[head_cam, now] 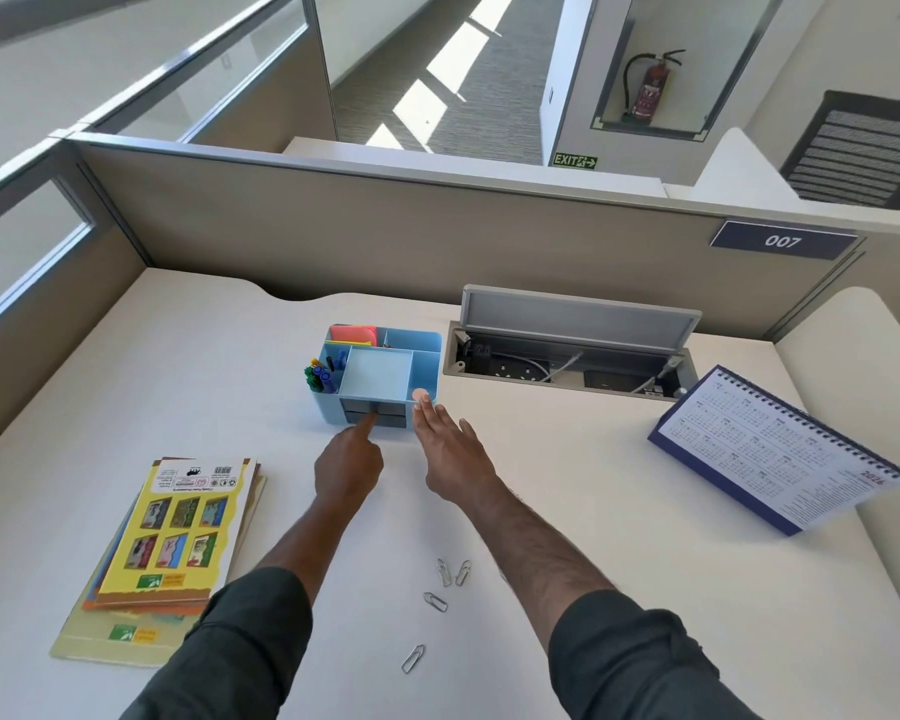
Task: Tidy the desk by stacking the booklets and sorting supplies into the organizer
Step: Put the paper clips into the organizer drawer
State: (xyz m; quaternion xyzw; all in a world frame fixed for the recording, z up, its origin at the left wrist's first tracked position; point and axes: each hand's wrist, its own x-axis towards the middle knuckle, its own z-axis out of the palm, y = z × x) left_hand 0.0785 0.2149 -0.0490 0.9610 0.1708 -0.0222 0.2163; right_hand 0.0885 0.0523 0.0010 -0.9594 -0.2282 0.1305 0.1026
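Observation:
A light blue desk organizer (pixel 427 350) stands mid-desk with markers (pixel 320 377) in its left cell and pink sticky notes (pixel 352 333) at the back. Its big middle tray holds nothing. My left hand (pixel 346 465) points its index fingertip onto the grey drawer (pixel 388 419) at the organizer's front, the other fingers curled. My right hand (pixel 448 449) lies with straight fingers along the organizer's right front corner, thumb tip over the rim. A stack of yellow booklets (pixel 178 532) lies at the near left. Several paper clips (pixel 444 571) are scattered on the white desk between my forearms.
An open cable box (pixel 567 366) with its lid raised sits behind and to the right of the organizer. A spiral desk calendar (pixel 775 449) stands at the right. Beige partition walls (pixel 333 226) close off the desk's back and left.

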